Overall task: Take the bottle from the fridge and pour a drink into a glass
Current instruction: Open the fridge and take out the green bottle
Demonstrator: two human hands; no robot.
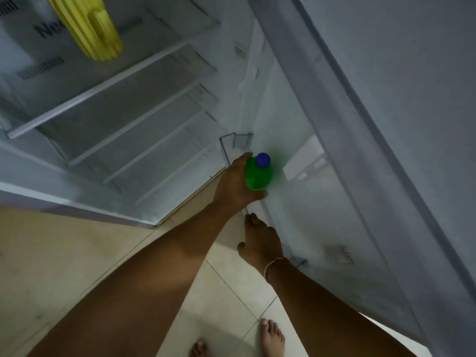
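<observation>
Head view shows the fetching step: the left hand has its grip clamped on the green bottle in the fridge door's shelf, while the right hand rests on the door edge, its grip loose. Next, lift the bottle clear; no glass in sight.

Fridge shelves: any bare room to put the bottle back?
The wire shelves look bare below the yellow object at the top. It is crowded at the door bin, where the left hand grips the green bottle above the right hand.
</observation>
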